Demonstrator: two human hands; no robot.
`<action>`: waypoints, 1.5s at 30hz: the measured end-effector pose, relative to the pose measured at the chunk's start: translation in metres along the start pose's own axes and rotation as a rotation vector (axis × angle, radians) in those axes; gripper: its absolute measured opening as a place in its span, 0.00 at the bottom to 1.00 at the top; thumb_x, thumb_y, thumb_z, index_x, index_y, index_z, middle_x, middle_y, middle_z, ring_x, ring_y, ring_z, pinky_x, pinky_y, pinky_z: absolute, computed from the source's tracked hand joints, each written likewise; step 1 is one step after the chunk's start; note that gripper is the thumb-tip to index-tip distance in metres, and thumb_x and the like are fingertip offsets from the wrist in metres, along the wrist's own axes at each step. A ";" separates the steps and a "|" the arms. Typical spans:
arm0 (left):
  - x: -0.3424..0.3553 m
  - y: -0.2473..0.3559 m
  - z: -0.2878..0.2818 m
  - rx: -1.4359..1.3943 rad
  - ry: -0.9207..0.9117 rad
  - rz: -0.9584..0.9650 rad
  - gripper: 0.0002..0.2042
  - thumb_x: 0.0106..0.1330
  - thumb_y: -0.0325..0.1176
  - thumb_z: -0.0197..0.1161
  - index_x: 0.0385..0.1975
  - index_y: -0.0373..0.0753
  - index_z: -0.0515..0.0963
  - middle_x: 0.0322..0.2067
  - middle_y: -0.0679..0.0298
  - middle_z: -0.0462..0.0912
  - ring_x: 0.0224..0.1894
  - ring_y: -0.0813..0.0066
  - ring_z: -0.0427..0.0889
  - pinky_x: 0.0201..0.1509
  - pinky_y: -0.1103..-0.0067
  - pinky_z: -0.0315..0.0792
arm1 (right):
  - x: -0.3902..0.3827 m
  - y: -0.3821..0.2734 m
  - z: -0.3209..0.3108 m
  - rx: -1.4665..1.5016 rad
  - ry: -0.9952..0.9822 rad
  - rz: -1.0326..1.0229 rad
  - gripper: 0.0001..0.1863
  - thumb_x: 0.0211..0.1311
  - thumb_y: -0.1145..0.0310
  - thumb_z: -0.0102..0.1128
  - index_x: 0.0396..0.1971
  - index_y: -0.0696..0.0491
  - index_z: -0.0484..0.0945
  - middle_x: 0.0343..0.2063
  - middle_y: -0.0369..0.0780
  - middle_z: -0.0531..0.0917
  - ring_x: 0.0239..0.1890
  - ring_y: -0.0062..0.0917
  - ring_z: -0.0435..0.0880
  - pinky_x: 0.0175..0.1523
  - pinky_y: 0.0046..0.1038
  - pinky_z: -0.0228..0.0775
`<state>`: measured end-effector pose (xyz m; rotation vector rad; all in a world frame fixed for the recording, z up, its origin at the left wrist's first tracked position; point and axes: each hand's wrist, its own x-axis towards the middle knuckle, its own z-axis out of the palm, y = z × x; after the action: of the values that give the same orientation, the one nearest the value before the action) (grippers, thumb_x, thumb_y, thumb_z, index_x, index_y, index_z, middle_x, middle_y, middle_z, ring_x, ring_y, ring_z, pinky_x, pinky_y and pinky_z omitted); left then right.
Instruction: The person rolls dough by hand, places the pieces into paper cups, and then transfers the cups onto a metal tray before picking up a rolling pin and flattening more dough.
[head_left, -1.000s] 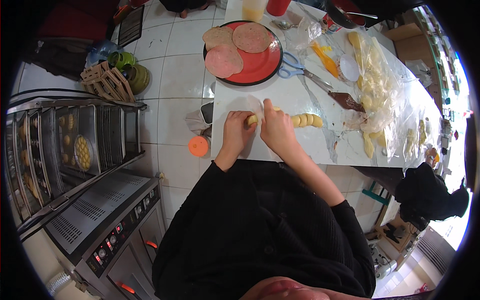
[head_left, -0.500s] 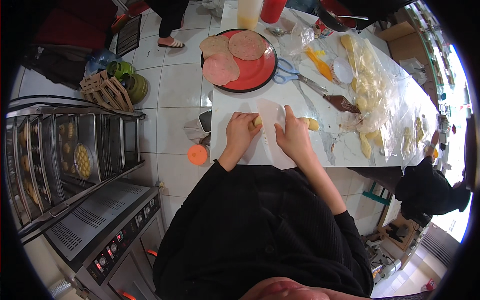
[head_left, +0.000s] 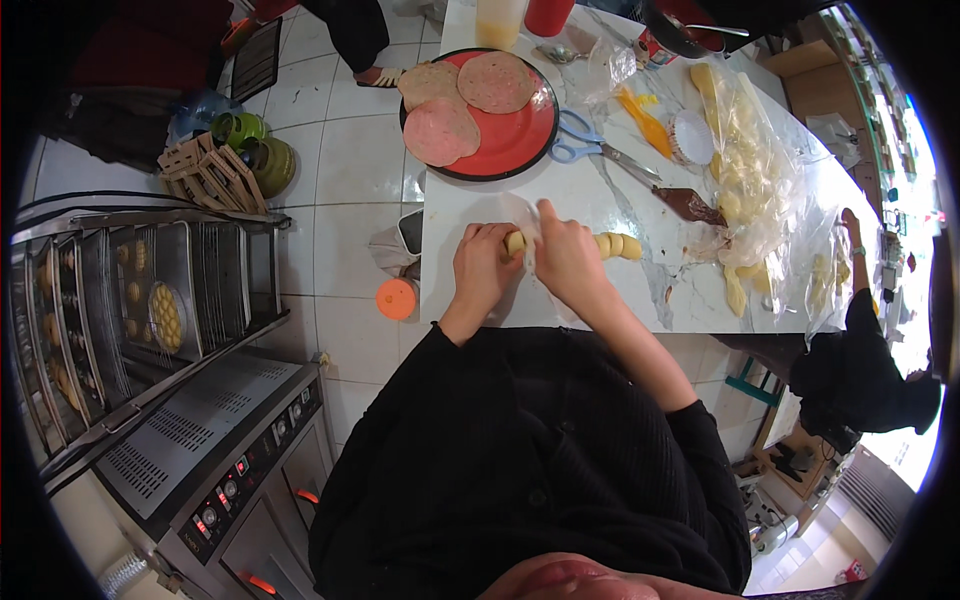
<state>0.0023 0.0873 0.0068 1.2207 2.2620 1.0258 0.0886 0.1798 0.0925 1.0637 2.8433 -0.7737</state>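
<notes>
My left hand (head_left: 486,264) is closed over a pale yellow dough roll (head_left: 515,243) whose end shows past my fingers. In my right hand (head_left: 566,256) is a thin white dough scraper (head_left: 518,212), gripped with its blade standing on edge beside the roll. Most of the scraper's lower part is smeared or hidden by the hand. Several short dough pieces (head_left: 622,246) sit in a row on the table, just right of my right hand.
Ahead lies a red plate (head_left: 505,150) with round meat slices (head_left: 442,132). Blue-handled scissors (head_left: 578,138), a brown-filled piping bag (head_left: 690,205) and bagged dough (head_left: 750,180) spread rightward. Another person's hand (head_left: 852,228) reaches the marble table (head_left: 640,300). An oven (head_left: 210,430) stands left.
My right hand has moved slightly left with the scraper, which now stands more upright. More cut dough pieces show on its right. At far right the other person's arm has reached forward.
</notes>
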 end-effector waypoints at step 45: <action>0.014 0.017 0.031 0.200 0.071 0.156 0.22 0.42 0.39 0.68 0.42 0.50 0.76 0.39 0.74 0.78 0.46 0.70 0.67 0.50 0.67 0.54 | -0.032 0.181 -0.110 1.322 0.517 0.499 0.20 0.53 0.74 0.58 0.47 0.59 0.67 0.39 0.42 0.78 0.39 0.28 0.79 0.42 0.28 0.74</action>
<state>0.0225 0.1183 -0.0009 1.4848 2.4028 0.9269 0.2424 0.3268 0.1143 2.1326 1.8192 -2.6727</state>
